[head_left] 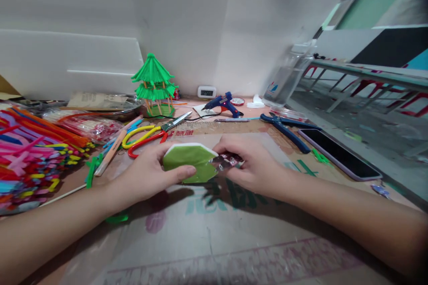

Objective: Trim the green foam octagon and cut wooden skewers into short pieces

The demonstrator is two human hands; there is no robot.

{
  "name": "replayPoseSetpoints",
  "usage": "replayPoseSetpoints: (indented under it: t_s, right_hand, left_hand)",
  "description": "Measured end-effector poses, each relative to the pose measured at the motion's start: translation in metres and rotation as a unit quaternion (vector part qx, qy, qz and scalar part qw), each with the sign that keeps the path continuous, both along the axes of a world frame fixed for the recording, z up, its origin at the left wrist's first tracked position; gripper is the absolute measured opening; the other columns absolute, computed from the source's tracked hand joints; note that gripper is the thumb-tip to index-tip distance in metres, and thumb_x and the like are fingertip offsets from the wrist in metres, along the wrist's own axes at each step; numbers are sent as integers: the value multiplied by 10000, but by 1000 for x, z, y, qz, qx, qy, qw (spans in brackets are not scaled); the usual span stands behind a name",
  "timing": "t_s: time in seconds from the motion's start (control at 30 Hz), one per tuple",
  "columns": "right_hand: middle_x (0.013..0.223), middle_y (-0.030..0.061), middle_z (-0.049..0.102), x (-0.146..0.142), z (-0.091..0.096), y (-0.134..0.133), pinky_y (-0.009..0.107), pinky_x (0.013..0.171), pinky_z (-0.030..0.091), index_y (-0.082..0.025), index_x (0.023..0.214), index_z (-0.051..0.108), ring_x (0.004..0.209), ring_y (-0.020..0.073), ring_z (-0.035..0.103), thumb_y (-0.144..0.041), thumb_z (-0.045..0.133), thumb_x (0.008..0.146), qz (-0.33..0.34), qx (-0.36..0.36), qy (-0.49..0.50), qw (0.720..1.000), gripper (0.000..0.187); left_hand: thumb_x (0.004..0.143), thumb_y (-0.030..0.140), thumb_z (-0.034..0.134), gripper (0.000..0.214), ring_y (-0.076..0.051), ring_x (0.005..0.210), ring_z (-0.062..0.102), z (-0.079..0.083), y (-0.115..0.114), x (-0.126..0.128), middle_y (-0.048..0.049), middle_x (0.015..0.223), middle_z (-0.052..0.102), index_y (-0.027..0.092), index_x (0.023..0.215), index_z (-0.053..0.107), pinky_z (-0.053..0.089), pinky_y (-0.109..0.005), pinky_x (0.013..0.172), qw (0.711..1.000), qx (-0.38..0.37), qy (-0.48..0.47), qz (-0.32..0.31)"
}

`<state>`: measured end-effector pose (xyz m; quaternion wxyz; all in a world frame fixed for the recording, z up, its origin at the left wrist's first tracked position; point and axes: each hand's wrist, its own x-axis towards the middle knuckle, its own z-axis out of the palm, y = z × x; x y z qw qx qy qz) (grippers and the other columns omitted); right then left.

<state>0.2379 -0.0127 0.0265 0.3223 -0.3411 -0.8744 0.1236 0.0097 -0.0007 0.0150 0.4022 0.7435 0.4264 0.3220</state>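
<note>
My left hand [163, 167] is closed on a green octagonal piece [187, 160], its thumb lying across the front face. A white edge runs along the top of the piece, which is tilted up toward me above the table. At the right edge of the piece, my right hand [245, 160] is closed on a small shiny object [225, 162], partly dark and partly see-through. The fingers cover much of that object, so I cannot tell its kind. Just beyond my left hand lie open scissors [150, 133] with yellow and red handles.
Colourful pipe cleaners [43, 156] are heaped at the left. A green two-tiered model pavilion [155, 84] stands at the back. Behind my hands lies a blue glue gun [222, 103]. At the right are blue-handled pliers [287, 129] and a phone [339, 153] near the table's edge.
</note>
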Motion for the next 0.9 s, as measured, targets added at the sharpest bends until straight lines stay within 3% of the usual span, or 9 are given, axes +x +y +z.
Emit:
replayPoseSetpoints:
  t_s: [0.1,0.2,0.3,0.47,0.9]
  right_hand:
    - [796,13,605,2,4,-3,241,608,402,-180,919,594,656,124,510,-213,573,841,-6,38,-5,999,87]
    - [940,68,627,4,10,-2,286,664,438,-187,1121,578,775,170,553,-341,447,948,-23,89,18,996,267]
    - [940,73,623,8,13,1,302,697,447,-198,1238,556,816,179,560,-284,387,978,-26,147,-20,989,322]
    - [786,47,585,9,9,3,291,613,439,-208,1244,574,704,172,532,-273,426,968,-14,220,-58,974,320]
    - [780,38,601,3,8,-2,289,595,421,-204,1205,589,677,159,525,-258,425,974,-17,249,-80,965,288]
  left_hand:
    - [772,443,673,270,-181,694,643,-7,-3,-2,-1,806,695,207,898,635,519,-257,581,1000,7,0,-2]
    - [787,418,669,237,-160,684,614,-14,-6,-2,18,784,650,221,881,576,499,-238,567,998,59,-1,23]
    - [799,389,654,212,-146,648,587,-16,-8,-1,29,737,617,221,835,529,480,-231,549,996,85,8,40]
    - [812,375,633,196,-135,626,567,-14,-10,2,34,725,603,218,834,517,456,-228,532,993,108,7,46]
    - [848,295,601,125,-104,541,504,-14,-13,0,46,694,581,227,786,518,380,-225,472,986,164,13,9]
